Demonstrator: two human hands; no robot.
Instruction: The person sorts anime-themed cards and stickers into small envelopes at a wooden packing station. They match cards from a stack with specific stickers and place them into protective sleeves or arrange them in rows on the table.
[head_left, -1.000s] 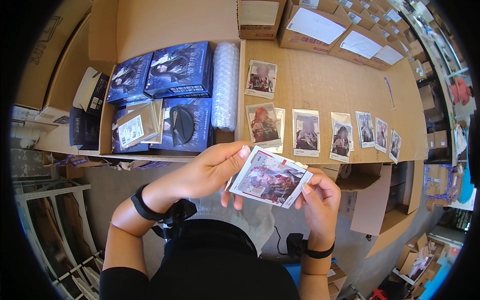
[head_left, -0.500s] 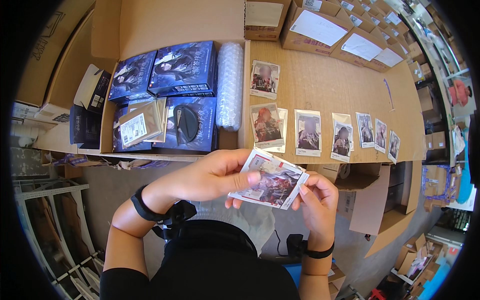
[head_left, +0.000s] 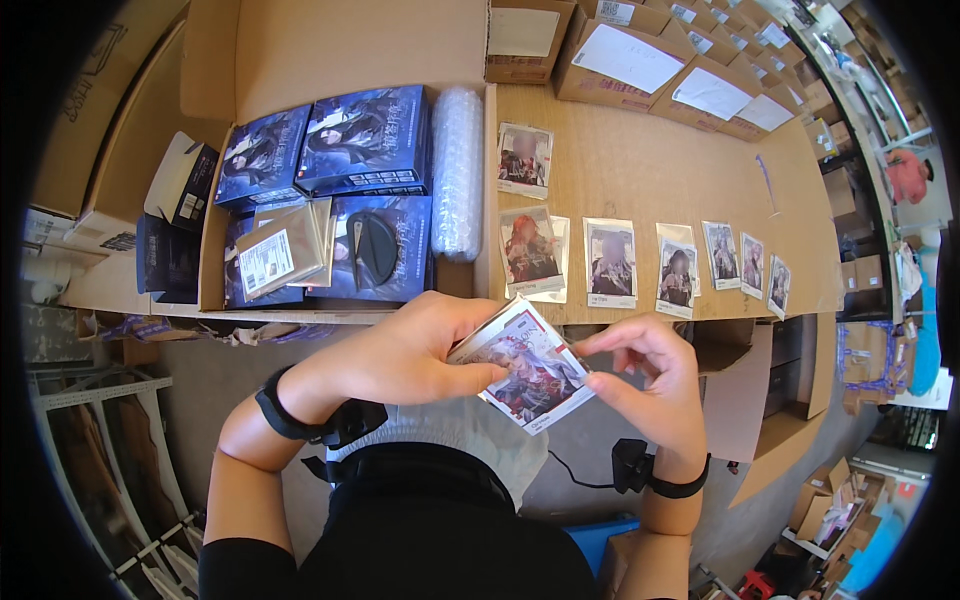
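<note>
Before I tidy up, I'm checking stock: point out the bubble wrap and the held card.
Bubble wrap [head_left: 458, 173]: head view, middle of the roll.
Held card [head_left: 536, 373]: head view, its printed front.

8 uppermost picture cards [head_left: 609, 262], 4 blue boxes [head_left: 365, 135] visible in carton [head_left: 350, 45], 1 bubble-wrap roll [head_left: 458, 175].
</note>
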